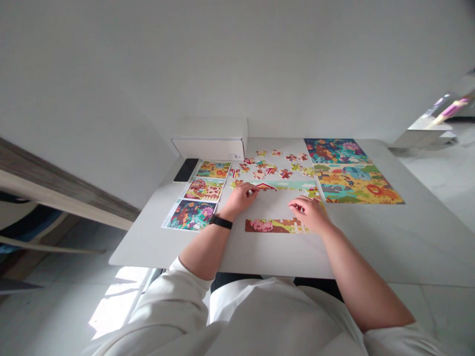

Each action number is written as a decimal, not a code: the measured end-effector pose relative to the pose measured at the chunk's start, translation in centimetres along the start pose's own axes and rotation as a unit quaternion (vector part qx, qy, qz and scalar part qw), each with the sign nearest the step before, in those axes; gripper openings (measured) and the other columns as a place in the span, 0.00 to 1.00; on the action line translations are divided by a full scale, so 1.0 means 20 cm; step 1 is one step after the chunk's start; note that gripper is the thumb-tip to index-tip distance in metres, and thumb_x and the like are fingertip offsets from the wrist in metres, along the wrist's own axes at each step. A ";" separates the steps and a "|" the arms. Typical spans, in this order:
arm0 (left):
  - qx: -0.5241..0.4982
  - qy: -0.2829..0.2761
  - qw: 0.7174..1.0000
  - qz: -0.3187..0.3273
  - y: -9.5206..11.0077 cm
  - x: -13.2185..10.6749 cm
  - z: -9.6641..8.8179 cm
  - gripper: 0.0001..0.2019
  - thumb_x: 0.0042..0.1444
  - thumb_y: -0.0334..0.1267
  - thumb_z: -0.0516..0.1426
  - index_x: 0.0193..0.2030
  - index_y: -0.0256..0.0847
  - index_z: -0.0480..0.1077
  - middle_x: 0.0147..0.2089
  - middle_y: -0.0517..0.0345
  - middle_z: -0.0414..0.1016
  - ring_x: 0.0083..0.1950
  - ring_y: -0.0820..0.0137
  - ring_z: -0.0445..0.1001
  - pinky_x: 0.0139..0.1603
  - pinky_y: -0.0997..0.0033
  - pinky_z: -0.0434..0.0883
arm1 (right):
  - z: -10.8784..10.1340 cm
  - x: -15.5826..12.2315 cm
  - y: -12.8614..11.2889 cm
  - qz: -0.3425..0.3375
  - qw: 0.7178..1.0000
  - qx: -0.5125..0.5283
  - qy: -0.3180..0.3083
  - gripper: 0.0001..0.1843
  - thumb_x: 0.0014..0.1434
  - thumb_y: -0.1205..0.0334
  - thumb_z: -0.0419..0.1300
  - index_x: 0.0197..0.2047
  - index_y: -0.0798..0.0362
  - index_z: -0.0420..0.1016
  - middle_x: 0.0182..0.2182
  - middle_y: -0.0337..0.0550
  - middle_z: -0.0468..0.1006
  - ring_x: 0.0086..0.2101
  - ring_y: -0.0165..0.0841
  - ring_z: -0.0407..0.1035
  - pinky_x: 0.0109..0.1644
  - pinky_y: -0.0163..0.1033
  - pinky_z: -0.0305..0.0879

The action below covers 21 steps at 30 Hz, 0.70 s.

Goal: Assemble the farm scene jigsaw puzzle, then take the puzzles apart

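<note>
My left hand (241,198), with a black band on its wrist, rests on the white table (371,237), its fingers curled at the left end of a joined strip of puzzle with a red barn roof (282,185). My right hand (309,212) lies palm down with fingers bent, just above a second joined strip showing a pink pig and a fence (272,226). Whether either hand pinches a piece is hidden. Several loose puzzle pieces (272,165) lie scattered behind the strips.
Two finished puzzles lie at the right: a dark one (334,150) and a yellow one (356,185). Three picture cards (202,193) line the left side, beside a black phone (186,169). A white box (211,141) stands at the back left.
</note>
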<state>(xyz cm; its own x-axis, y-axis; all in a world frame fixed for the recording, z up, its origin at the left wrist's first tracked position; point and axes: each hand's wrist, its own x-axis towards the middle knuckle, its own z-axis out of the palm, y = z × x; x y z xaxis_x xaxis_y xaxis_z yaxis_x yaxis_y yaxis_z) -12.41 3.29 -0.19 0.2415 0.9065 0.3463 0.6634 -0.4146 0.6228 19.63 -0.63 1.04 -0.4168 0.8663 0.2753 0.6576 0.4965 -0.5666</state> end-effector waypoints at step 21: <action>-0.008 0.002 1.000 -0.017 0.02 0.02 0.05 0.09 0.66 0.36 0.60 0.45 0.41 0.83 0.42 0.53 0.84 0.38 0.68 0.77 0.44 0.67 0.75 | -0.07 0.03 0.09 0.079 0.990 0.021 0.113 0.11 0.68 0.64 0.58 0.47 0.48 0.82 0.44 0.47 0.86 0.40 0.39 0.79 0.49 0.44 0.74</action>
<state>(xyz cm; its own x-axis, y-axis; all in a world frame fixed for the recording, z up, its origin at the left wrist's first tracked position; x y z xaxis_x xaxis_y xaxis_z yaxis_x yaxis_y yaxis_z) -11.34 3.60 -0.58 0.2165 0.9194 0.3284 0.6593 -0.3858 0.6454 21.38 0.82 1.30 -0.1559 0.9256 0.3450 0.6742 0.3550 -0.6476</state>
